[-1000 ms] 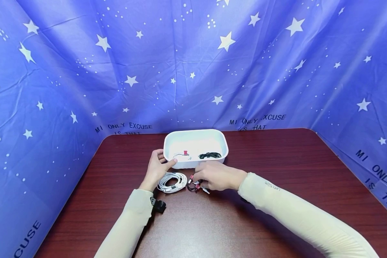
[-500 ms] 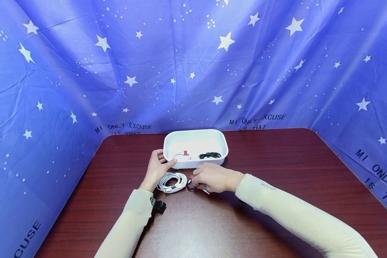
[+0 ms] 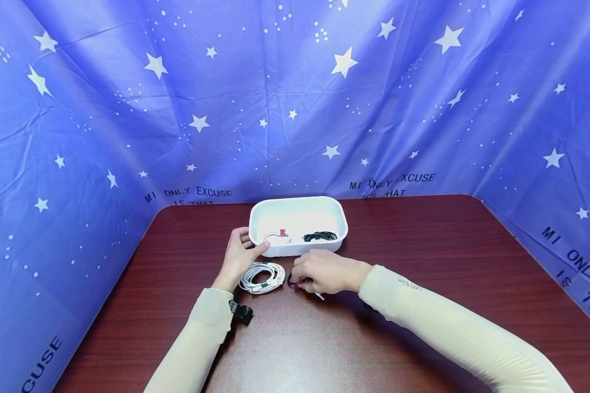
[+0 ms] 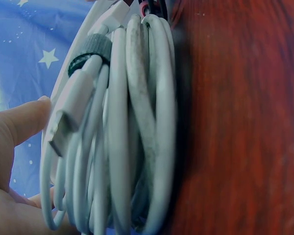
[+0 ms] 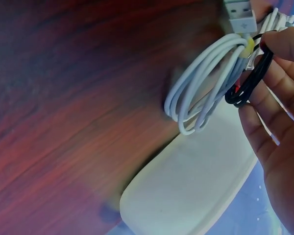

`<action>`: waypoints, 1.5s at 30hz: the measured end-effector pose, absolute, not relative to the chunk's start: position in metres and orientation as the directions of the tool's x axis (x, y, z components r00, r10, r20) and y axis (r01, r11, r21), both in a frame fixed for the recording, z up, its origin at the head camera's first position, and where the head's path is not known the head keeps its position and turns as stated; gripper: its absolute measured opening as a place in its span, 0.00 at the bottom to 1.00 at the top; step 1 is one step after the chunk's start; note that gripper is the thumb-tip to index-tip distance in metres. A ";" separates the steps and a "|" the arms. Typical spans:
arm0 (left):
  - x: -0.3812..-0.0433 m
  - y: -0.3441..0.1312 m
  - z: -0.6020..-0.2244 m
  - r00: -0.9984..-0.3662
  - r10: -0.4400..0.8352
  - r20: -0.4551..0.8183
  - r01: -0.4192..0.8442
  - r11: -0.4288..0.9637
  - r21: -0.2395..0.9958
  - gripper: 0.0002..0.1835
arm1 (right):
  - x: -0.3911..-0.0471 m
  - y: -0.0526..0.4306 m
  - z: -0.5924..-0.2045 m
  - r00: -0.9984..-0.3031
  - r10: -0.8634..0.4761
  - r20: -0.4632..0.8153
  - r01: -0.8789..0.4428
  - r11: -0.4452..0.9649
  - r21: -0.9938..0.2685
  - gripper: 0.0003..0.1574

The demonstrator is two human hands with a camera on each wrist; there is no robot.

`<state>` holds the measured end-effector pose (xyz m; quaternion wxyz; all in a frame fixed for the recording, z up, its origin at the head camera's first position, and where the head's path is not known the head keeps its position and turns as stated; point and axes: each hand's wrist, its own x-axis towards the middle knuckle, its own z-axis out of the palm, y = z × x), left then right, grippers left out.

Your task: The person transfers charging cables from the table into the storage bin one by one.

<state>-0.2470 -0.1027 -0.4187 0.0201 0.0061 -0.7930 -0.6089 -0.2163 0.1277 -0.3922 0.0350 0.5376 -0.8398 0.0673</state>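
Hands apart, I grip the near left corner of the white box (image 3: 286, 251) with my left hand (image 3: 235, 260) as my right hand (image 3: 322, 271), just in front of it, pinches a black cord (image 5: 255, 81) close beside a white cord (image 5: 198, 88). A white coil (image 3: 277, 280) lies near both on the table (image 3: 295, 338).
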 end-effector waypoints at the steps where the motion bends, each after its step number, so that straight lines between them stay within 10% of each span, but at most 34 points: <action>1: -0.247 -0.103 -0.419 -0.999 -0.032 0.026 0.017 0.259 0.966 0.35 | -0.216 0.128 -0.392 -0.427 -0.895 0.129 -0.904 0.418 -0.096 0.05; 45: -0.247 -0.103 -0.419 -0.999 -0.036 0.020 0.009 0.266 0.964 0.35 | -0.219 0.126 -0.370 -0.448 -0.878 0.166 -0.890 0.422 -0.172 0.06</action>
